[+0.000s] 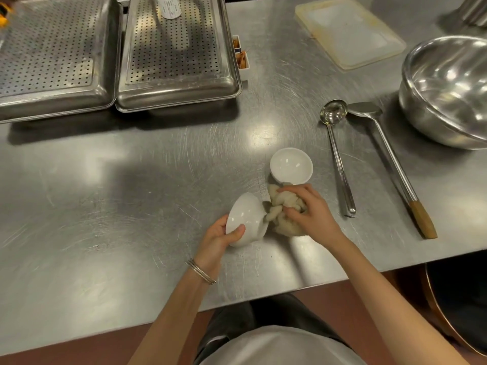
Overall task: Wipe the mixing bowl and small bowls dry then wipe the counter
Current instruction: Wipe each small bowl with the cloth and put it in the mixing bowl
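Observation:
My left hand [220, 237] grips a small white bowl [246, 219], tipped on its side just above the steel counter [131, 193] with its mouth turned right. My right hand [311, 210] holds a crumpled off-white cloth [283, 206] bunched against the bowl's rim. A second small white bowl [291, 165] stands upright just behind the cloth. The large steel mixing bowl [448, 90] sits at the far right, partly cut off by the frame edge.
A steel ladle [337, 154] and a wood-handled spatula [390, 164] lie right of the bowls. Two perforated steel trays [174, 54] stand at the back left, with a small white dish [242, 59] beside them. A translucent plastic lid [350, 32] lies at the back.

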